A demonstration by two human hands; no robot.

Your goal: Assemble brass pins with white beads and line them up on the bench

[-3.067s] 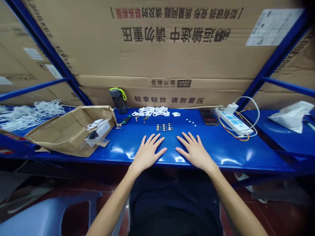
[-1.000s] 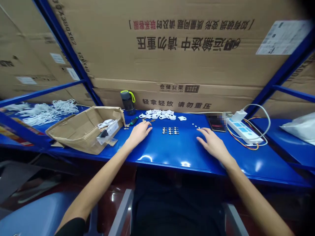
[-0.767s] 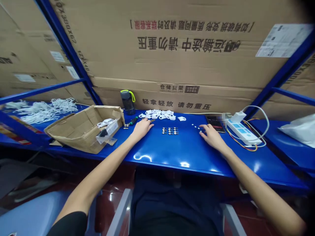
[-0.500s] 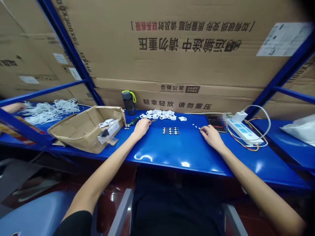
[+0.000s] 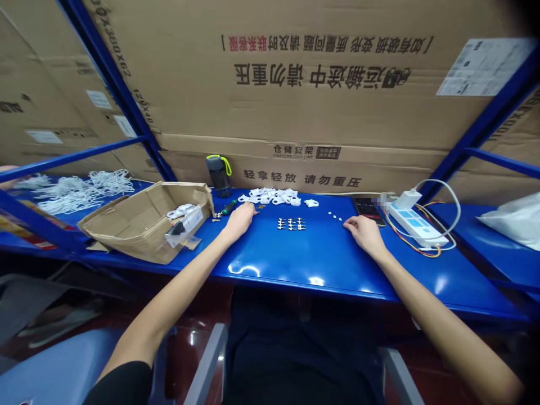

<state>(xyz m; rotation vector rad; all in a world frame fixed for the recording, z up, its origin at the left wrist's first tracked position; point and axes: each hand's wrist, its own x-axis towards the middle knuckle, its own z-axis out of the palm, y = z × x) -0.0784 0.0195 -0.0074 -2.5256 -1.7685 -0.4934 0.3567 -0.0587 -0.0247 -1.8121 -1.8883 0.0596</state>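
My left hand (image 5: 241, 220) rests on the blue table with its fingers curled in, close to small brownish pieces (image 5: 260, 207). Whether it holds anything is hidden. Behind it lies a pile of white plastic ring-like parts (image 5: 270, 196), with one more white part (image 5: 311, 203) apart on the right. Between my hands, small metal-and-black pin parts (image 5: 291, 224) are set out in short rows. My right hand (image 5: 363, 230) has thumb and forefinger pressed together, just right of 3 tiny white bits (image 5: 334, 216); anything in the pinch is too small to see.
An open cardboard box (image 5: 126, 230) stands left, with a dark bottle (image 5: 219, 177) and a green-handled tool (image 5: 229, 207) near it. A phone (image 5: 368, 211) and a white power strip (image 5: 417, 225) lie right. White cords (image 5: 84, 190) cover the far-left surface, beside a barely visible person's hand.
My right hand has drawn slightly away from the nearest white bit. My left hand has hardly moved. At far left, the other person's hand has pulled back towards the picture's edge.
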